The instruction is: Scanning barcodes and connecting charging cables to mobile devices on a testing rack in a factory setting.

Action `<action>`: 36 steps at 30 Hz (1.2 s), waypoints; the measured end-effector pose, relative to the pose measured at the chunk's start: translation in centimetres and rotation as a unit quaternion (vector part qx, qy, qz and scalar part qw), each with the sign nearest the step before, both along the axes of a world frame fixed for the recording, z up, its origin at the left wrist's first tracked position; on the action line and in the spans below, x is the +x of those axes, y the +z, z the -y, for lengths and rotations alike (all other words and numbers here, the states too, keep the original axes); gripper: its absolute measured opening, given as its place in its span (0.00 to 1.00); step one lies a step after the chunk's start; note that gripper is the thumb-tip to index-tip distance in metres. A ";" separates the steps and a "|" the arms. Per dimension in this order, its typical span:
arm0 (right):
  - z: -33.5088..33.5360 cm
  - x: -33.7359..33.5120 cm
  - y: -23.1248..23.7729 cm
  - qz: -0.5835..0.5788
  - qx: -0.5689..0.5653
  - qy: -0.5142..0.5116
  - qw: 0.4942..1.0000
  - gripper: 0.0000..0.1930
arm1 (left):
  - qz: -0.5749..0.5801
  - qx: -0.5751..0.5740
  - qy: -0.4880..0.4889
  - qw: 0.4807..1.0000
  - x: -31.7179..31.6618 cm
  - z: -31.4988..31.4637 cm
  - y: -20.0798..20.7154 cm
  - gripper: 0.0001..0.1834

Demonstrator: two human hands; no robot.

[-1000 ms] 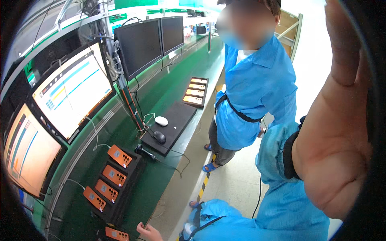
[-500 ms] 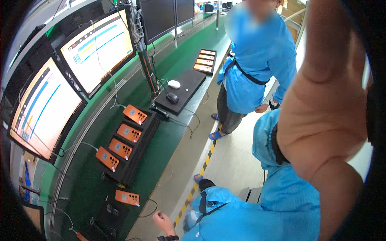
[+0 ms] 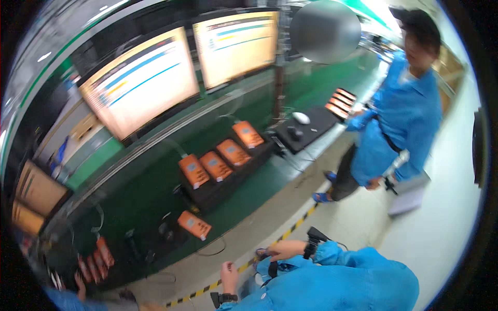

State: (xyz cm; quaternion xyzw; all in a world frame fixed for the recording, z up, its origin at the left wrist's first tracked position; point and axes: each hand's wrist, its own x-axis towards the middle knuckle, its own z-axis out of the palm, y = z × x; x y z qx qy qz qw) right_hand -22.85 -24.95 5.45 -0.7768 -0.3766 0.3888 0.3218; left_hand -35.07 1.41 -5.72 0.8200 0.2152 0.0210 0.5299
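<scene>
My left hand (image 3: 229,273) hangs in front of my body, near the bench's front edge. Its fingers look loosely curled and I see nothing in them. My right hand (image 3: 288,250) reaches leftward across my front, fingers stretched out, blurred, with no object visible. Nearest to them on the bench is a single orange phone (image 3: 194,225), lying camera side up. Farther back, several orange phones (image 3: 216,166) rest in a row on a black stepped holder (image 3: 228,192). Cables run to some of them.
Two lit monitors (image 3: 142,83) stand behind the green bench (image 3: 249,199). A co-worker in blue (image 3: 399,119) stands at right, one hand by a tray of orange phones (image 3: 341,103). Another person's hand (image 3: 80,286) is beside phones at lower left. A black mat (image 3: 311,129) holds two mice.
The view has swung left, bringing more phones and another person in at lower left. My right hand, close up before, has come down in front of my body.
</scene>
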 end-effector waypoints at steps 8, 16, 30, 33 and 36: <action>-6.8 2.4 -6.0 -0.043 -0.107 0.117 0.986 0.23 | -0.032 -0.024 0.118 0.992 -2.8 -2.6 1.0 0.14; -20.7 2.4 -4.8 -0.032 -0.044 0.329 0.943 0.21 | -0.030 -0.013 0.329 0.944 -9.4 -5.6 0.1 0.13; -49.2 -12.1 -3.8 -0.160 0.009 0.335 0.929 0.21 | -0.077 -0.024 0.378 0.922 -18.8 -26.7 -3.5 0.19; -58.7 -16.7 -4.6 -0.146 0.003 0.173 0.974 0.20 | -0.145 0.026 0.287 0.946 -21.7 -35.7 -0.7 0.22; -67.7 -17.4 -7.5 -0.033 0.136 0.118 0.983 0.18 | -0.110 -0.016 0.297 0.948 -25.7 -43.2 0.9 0.22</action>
